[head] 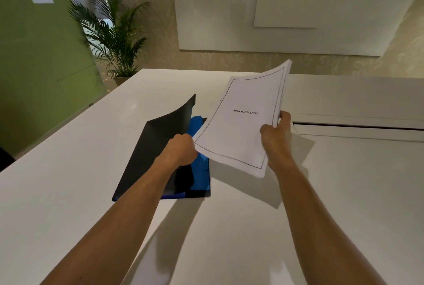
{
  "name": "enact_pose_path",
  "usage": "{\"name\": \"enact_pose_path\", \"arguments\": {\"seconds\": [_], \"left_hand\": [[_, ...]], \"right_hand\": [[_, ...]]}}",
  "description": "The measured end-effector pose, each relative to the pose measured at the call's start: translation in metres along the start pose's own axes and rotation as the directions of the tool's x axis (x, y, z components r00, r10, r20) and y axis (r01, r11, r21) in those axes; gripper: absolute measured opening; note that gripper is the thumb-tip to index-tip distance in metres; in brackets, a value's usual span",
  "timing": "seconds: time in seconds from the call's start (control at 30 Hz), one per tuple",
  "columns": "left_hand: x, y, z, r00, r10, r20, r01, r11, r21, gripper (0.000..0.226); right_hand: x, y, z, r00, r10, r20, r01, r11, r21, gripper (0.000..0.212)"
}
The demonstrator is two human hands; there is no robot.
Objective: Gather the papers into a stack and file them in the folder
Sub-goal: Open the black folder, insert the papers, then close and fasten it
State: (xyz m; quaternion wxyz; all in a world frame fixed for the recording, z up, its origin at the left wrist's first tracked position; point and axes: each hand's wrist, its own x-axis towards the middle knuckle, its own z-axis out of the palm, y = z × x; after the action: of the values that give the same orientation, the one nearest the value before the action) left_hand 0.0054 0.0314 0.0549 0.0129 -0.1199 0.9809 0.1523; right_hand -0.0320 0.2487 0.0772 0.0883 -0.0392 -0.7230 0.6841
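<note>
A stack of white papers (245,119), its top sheet printed "BIBLIOGRAPHY" inside a black border, hangs tilted above the white table (68,170). My right hand (276,138) grips its right edge, thumb on top. My left hand (182,149) is curled at the stack's lower left corner and seems to hold up the dark front cover of the folder (160,145). The folder lies on the table with its cover lifted, showing a blue inside (202,174). The papers' left edge sits over the folder's open side.
A long slot (358,126) runs across the table at the right. A potted palm (114,32) stands behind the table's far left corner, beside a green wall. White panels hang on the far wall.
</note>
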Motion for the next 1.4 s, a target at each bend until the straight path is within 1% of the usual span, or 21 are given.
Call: {"name": "enact_pose_path", "arguments": {"seconds": [0.07, 0.13, 0.17, 0.23, 0.33, 0.43, 0.6, 0.7, 0.8, 0.9, 0.97, 1.03, 1.1, 1.2, 1.33, 1.4], "left_hand": [[0.000, 0.001, -0.001, 1.000, -0.003, 0.007, 0.003, 0.999, -0.033, 0.028], [-0.001, 0.000, -0.003, 0.999, -0.011, 0.033, 0.012, 0.999, -0.046, 0.013], [-0.001, 0.000, -0.004, 0.999, -0.012, 0.042, 0.014, 0.999, -0.044, 0.011], [-0.003, 0.000, -0.005, 0.999, -0.018, 0.045, 0.019, 0.999, -0.033, 0.020], [-0.005, 0.001, -0.007, 0.999, -0.017, 0.035, 0.019, 0.998, -0.053, 0.018], [-0.004, 0.000, -0.009, 0.999, -0.012, 0.044, 0.015, 0.997, -0.076, 0.017], [-0.008, -0.001, -0.019, 0.997, -0.013, 0.071, 0.021, 0.992, -0.122, 0.040], [-0.013, 0.003, -0.020, 0.999, -0.005, 0.041, 0.010, 0.991, -0.137, 0.042], [-0.015, 0.014, -0.017, 0.999, 0.015, 0.031, -0.011, 0.992, -0.128, 0.041], [-0.016, 0.030, -0.011, 1.000, 0.024, 0.018, -0.021, 0.991, -0.134, 0.026], [-0.015, 0.041, -0.008, 1.000, 0.022, 0.004, -0.021, 0.991, -0.132, 0.020], [-0.014, 0.049, -0.006, 0.999, 0.027, -0.017, -0.029, 0.991, -0.130, 0.020], [-0.015, 0.055, -0.004, 0.999, 0.031, -0.032, -0.035, 0.990, -0.134, 0.023], [-0.014, 0.055, -0.002, 0.999, 0.026, -0.034, -0.030, 0.993, -0.116, 0.026], [-0.015, 0.054, -0.007, 0.998, 0.017, -0.053, -0.023, 0.994, -0.109, 0.026], [-0.015, 0.054, -0.011, 0.998, 0.024, -0.060, -0.031, 0.994, -0.103, 0.025]], "right_hand": [[-0.007, 0.002, 0.003, 1.000, -0.028, 0.001, 0.028, 0.998, -0.062, 0.044], [-0.010, 0.004, 0.001, 0.999, -0.038, -0.005, 0.038, 0.993, -0.109, 0.044], [-0.011, 0.004, 0.000, 0.999, -0.041, -0.010, 0.040, 0.991, -0.126, 0.044], [-0.013, 0.003, -0.003, 0.998, -0.055, -0.012, 0.052, 0.988, -0.148, 0.045], [-0.015, 0.004, -0.006, 0.998, -0.063, 0.006, 0.063, 0.982, -0.177, 0.044], [-0.016, 0.007, -0.006, 0.999, -0.031, 0.009, 0.032, 0.984, -0.173, 0.043], [-0.017, 0.013, -0.010, 0.999, -0.035, 0.025, 0.039, 0.982, -0.185, 0.044], [-0.017, 0.015, -0.010, 1.000, -0.019, 0.022, 0.023, 0.983, -0.181, 0.044], [-0.024, 0.015, -0.001, 0.997, -0.035, 0.076, 0.048, 0.983, -0.178, 0.039], [-0.031, 0.019, 0.017, 0.987, -0.050, 0.152, 0.083, 0.973, -0.217, 0.034], [-0.036, 0.021, 0.027, 0.981, -0.050, 0.185, 0.098, 0.961, -0.258, 0.039], [-0.041, 0.021, 0.032, 0.973, -0.056, 0.224, 0.117, 0.955, -0.272, 0.046], [-0.043, 0.020, 0.034, 0.962, -0.063, 0.266, 0.145, 0.943, -0.301, 0.050], [-0.040, 0.016, 0.030, 0.956, -0.043, 0.291, 0.145, 0.929, -0.340, 0.049], [-0.031, 0.010, 0.017, 0.961, -0.043, 0.274, 0.139, 0.930, -0.339, 0.047], [-0.026, 0.003, 0.010, 0.953, -0.036, 0.300, 0.145, 0.926, -0.349, 0.048]]}}
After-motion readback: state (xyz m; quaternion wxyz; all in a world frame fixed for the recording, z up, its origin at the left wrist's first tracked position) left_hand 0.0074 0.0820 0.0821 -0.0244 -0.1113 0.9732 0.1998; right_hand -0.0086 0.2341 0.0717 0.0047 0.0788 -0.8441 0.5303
